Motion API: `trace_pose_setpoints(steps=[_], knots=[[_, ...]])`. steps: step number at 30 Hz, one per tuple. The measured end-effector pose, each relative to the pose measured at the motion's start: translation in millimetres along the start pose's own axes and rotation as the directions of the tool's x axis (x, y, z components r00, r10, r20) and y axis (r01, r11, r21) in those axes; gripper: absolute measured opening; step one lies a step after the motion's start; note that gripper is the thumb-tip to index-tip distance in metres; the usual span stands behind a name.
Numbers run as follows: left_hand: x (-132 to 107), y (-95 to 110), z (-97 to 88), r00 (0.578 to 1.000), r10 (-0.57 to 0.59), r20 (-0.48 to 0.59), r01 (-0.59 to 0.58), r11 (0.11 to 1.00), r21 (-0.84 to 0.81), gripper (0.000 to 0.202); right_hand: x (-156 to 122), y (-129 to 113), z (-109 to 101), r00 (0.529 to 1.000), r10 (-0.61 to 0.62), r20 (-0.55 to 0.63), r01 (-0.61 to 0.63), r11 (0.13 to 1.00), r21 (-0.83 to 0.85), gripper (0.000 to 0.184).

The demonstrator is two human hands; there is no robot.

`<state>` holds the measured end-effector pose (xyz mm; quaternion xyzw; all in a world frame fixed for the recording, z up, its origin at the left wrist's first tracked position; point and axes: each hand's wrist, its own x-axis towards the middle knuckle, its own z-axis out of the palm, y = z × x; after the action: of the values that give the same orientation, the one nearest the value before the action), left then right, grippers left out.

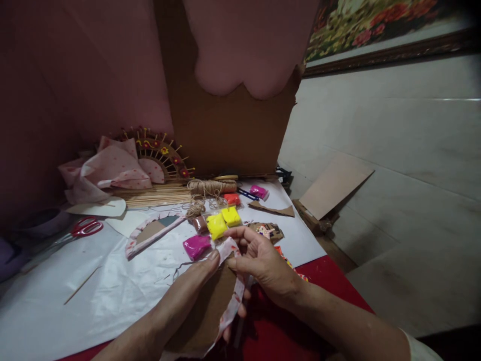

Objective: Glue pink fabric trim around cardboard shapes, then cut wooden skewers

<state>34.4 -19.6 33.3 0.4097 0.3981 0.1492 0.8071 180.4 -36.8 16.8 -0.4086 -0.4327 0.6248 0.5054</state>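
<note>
A brown cardboard piece [205, 311] is tilted in front of me, with pale pink, red-spotted fabric [237, 288] folded over its edge. My left hand [197, 276] grips it from the left, thumb on top and fingertips showing past the right edge from beneath. At the upper right corner, my right hand [268, 263] pinches the fabric border between thumb and fingers. Just beyond my hands lie a magenta clay packet [197, 247], yellow clay packets [217, 225] and a brown one [200, 224]. A half-round cardboard piece with similar fabric edging [150, 231] rests to the left.
Red-handled scissors [87, 227] and a thin wooden stick [80, 286] lie on the white sheet [108, 306]. Behind are a twine roll [212, 187], skewers [154, 197], crumpled spotted fabric [112, 163] and a decorated fan-shaped piece [165, 150]. A large cardboard panel [233, 130] stands at the back.
</note>
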Motion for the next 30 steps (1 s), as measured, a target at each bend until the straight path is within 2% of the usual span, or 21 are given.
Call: trace_pose_setpoints(steps=[5,10,16,18,23,26,30], knots=[[0.6,-0.1,1.4,0.999,0.022,-0.025,-0.021,1.000,0.006,0.060,0.4,2.3,0.4,0.999,0.012,0.031,-0.013,1.000,0.025,0.036],[2.0,-1.1,-2.3,1.000,0.003,0.025,-0.003,1.000,-0.014,0.060,1.9,0.8,-1.1,0.999,-0.005,0.043,0.003,0.999,0.042,0.038],[3.5,-6.7,-11.9,0.995,0.006,0.101,0.001,0.997,-0.071,0.064,2.6,0.0,-9.4,0.982,-0.030,0.187,0.015,0.996,0.084,0.037],[3.1,-8.0,-12.6,0.995,0.007,0.103,-0.001,0.998,-0.064,0.064,2.4,-1.0,-9.2,0.986,-0.039,0.160,0.028,0.997,0.067,0.036],[-0.4,-3.7,-5.4,0.997,0.005,0.075,-0.002,0.999,-0.047,0.062,2.2,-4.6,-3.8,0.998,-0.056,-0.001,0.056,0.998,-0.011,0.034],[-2.2,-0.5,-1.2,1.000,0.014,0.021,-0.013,1.000,-0.025,0.059,2.3,-4.2,-2.7,0.999,-0.034,-0.024,0.034,0.999,-0.002,0.036],[-0.1,-3.9,-2.8,1.000,0.018,0.012,-0.018,1.000,-0.011,0.059,2.2,-3.2,-3.0,1.000,0.002,-0.021,-0.002,1.000,0.006,0.039]])
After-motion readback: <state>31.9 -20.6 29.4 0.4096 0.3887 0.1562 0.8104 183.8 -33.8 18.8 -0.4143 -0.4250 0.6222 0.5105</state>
